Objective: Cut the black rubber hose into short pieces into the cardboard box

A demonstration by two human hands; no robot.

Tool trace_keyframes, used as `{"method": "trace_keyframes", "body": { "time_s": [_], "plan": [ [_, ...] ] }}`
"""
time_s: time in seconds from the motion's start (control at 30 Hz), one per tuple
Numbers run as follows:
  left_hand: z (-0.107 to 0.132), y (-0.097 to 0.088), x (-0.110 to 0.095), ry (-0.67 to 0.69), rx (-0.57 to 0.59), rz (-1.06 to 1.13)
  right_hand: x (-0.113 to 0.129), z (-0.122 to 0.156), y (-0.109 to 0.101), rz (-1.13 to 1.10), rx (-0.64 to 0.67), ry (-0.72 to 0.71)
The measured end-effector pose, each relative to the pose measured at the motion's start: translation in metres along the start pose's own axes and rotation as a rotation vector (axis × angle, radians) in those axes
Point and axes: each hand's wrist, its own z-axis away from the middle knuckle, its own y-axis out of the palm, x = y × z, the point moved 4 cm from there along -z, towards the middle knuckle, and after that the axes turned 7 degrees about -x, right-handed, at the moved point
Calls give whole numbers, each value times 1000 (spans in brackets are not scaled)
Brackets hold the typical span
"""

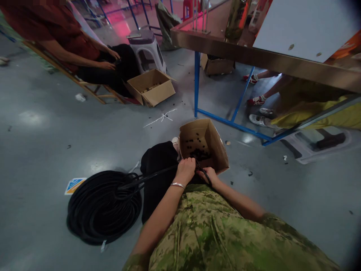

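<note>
My left hand (pixel 185 171), with a silver bracelet at the wrist, is closed around a length of black hose (pixel 159 173). That length runs left over my dark trouser leg to a large black coil (pixel 84 218) lying on the floor. My right hand (pixel 209 176) is closed around a dark tool with a curved handle (pixel 207 175), which looks like scissors; its tip is hard to make out between my hands. Just beyond both hands stands an open cardboard box (pixel 218 145), with many small black pieces on its bottom and inner wall.
A blue-legged table (pixel 197 82) stands ahead to the right, with other people's feet beneath it. At the upper left a seated person (pixel 59 45) handles something small and dark beside another cardboard box (pixel 159 96). A grey stool (pixel 145 47) stands behind that box.
</note>
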Motion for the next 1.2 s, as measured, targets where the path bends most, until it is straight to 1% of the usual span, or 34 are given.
{"method": "trace_keyframes", "body": {
  "time_s": [0.2,0.27,0.33,0.43,0.5,0.67,0.73,0.83,0.93,1.0,1.07,1.13,1.2],
  "plan": [
    [5,-4,-2,42,-49,-12,-5,-1,1,-52,20,100],
    [7,-7,-3,35,-91,7,-3,1,0,-88,23,118],
    [10,-12,-3,30,-154,39,1,4,-2,-177,39,129],
    [14,-18,-4,27,-269,118,13,7,-7,-375,81,129],
    [17,-21,-4,19,-326,169,24,7,-13,-476,73,119],
    [21,-25,-3,19,-405,229,58,0,-29,-603,26,20],
    [22,-27,-4,39,-414,225,66,-3,-31,-607,0,18],
    [25,-32,-7,86,-408,189,69,-4,-30,-605,-41,32],
    [30,-41,-10,133,-408,134,68,-4,-29,-623,-28,40],
    [33,-47,-10,109,-412,83,67,-5,-30,-624,-31,32],
    [35,-51,-6,34,-411,20,66,-8,-33,-591,-57,20],
    [36,-52,-3,-26,-393,-24,65,-11,-36,-525,-90,6],
    [37,-49,-1,-39,-356,-27,64,-14,-37,-435,-124,-25]
  ]
}}
